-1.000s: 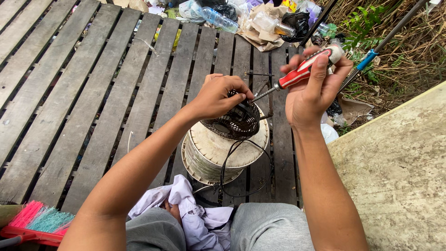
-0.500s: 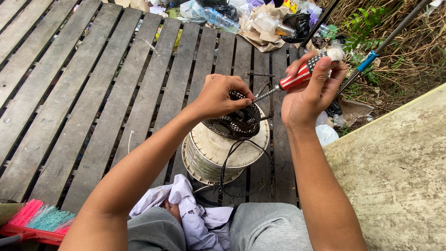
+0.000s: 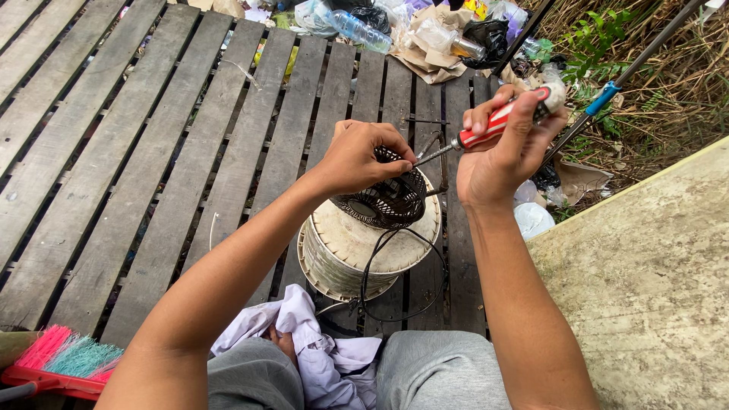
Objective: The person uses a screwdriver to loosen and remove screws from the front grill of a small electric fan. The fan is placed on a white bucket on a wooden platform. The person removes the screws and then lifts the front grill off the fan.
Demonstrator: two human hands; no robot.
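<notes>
Head view: right hand (image 3: 505,156) clamps the screwdriver (image 3: 497,124), shaft slanting down-left to the motor (image 3: 383,199) that the left hand (image 3: 361,156) grips.

Red-handled screwdriver (image 3: 497,125), black grille (image 3: 383,201) (cream housing (image 3: 357,250), perhaps dirty), pink-teal brush (image 3: 57,361).

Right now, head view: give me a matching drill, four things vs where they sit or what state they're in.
Things:
1. screwdriver
2. brush
3. plastic bottle
4. black motor part

Places or states:
A. lying in the litter at the far edge of the planks
B. gripped in the right hand
C. bottom left corner
D. on the cream round housing, under the left hand

Pairs: 1-B, 2-C, 3-A, 4-D
</notes>
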